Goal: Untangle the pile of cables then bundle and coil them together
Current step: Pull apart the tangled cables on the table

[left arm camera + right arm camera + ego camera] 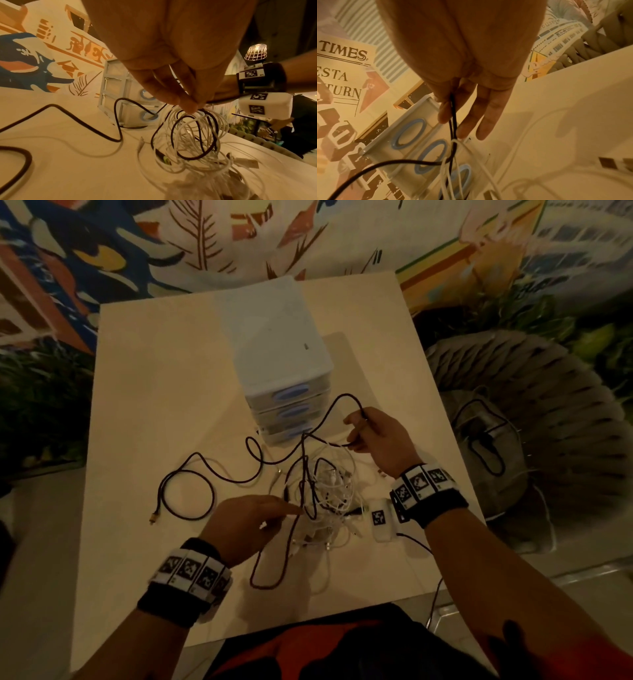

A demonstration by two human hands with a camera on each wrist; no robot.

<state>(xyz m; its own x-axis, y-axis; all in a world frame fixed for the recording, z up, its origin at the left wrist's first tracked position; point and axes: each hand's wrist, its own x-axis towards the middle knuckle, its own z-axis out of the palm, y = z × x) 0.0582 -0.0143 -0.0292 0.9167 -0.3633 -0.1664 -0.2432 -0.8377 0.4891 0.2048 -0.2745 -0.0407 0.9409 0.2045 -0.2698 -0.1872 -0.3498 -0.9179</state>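
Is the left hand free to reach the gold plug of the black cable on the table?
Probably not yet: the left hand pinches white cables. The gold plug lies unobstructed to its left.

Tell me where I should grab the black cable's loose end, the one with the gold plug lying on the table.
Grip the black cable just behind its gold plug, coming from above with the left hand. That end lies flat on bare table, apart from the white tangle, and the plug gives the fingers a stiff stop.
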